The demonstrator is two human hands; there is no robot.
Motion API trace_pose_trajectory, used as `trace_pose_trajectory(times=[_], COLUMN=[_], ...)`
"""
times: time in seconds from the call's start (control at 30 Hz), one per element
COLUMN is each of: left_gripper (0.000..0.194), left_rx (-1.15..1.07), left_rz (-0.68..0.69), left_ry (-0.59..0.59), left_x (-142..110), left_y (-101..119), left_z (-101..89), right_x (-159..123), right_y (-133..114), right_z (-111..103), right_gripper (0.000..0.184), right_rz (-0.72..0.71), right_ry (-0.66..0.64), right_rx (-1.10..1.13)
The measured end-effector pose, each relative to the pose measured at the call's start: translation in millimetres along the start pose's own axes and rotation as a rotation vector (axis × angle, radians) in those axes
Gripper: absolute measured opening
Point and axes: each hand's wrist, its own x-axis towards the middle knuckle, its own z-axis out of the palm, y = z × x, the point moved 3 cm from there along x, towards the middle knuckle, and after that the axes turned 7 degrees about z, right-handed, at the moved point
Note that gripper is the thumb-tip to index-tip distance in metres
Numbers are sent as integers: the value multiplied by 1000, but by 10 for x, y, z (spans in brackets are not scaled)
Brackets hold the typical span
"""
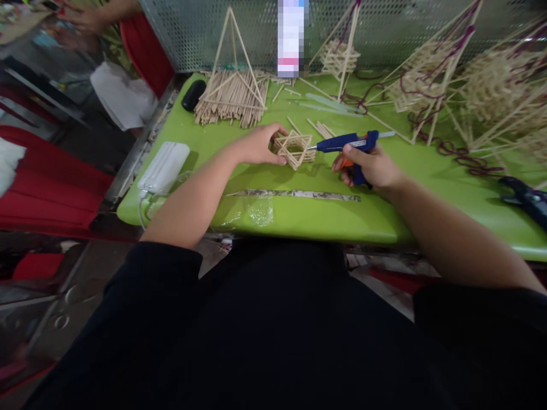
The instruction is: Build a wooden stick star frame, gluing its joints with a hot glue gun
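My left hand [258,145] grips a small stacked frame of wooden sticks [296,149] that rests on the green table [307,213]. My right hand [371,169] is wrapped round the handle of a blue glue gun [346,142], a finger on its orange trigger. The gun's nozzle points left and nearly touches the right side of the stick frame. A clear glue stick pokes out of the gun's back end.
A pile of loose sticks with a stick pyramid [233,94] lies at the back left. Finished stick structures with purple cord [431,80] crowd the back right. A white power strip [164,168], a glue-stained strip [299,195], another dark tool [527,199] and another person's arm [92,14] are nearby.
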Motion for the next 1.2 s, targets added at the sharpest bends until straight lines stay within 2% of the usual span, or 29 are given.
trace_pose_trajectory(times=[0.3,1.2], left_gripper=[112,109], left_rx=[-9,-16], left_rz=[-9,-7], left_ry=[-28,-30], left_x=[-4,-11], left_y=[15,48], left_z=[4,-1], right_x=[-5,16], right_y=[14,25], right_z=[15,19], right_gripper=[71,75], right_rz=[7,10], right_ry=[57,24], right_rx=[-5,-18])
